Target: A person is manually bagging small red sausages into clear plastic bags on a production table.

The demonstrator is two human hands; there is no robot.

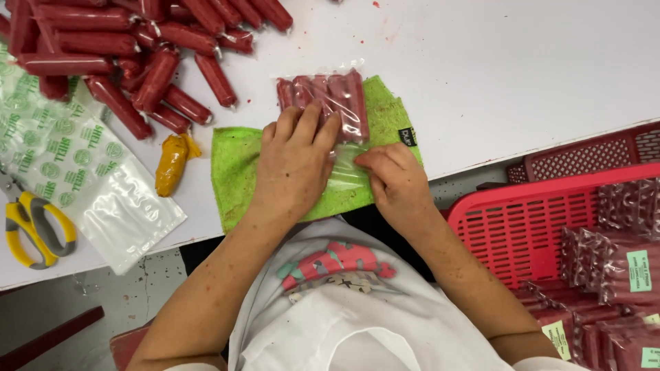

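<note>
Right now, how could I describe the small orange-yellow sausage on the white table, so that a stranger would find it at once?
Start from the white table and find the square green cloth under the person's hands. Just left of the cloth's left edge, below the big pile of red sausages, lies one short orange-yellow sausage. It alone is orange-yellow, not red, and lies apart from the pile.

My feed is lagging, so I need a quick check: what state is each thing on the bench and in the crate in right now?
Clear bag of sausages: filled, flat on the cloth, open end under both hands.
Left hand: pressing flat on the bag.
Right hand: fingers on the bag's open end.
Green cloth: spread flat.
Loose sausages: piled, unbagged.
Empty bags: stacked flat.
Scissors: closed, lying down.
Red crate: partly filled with labelled packs.
</note>
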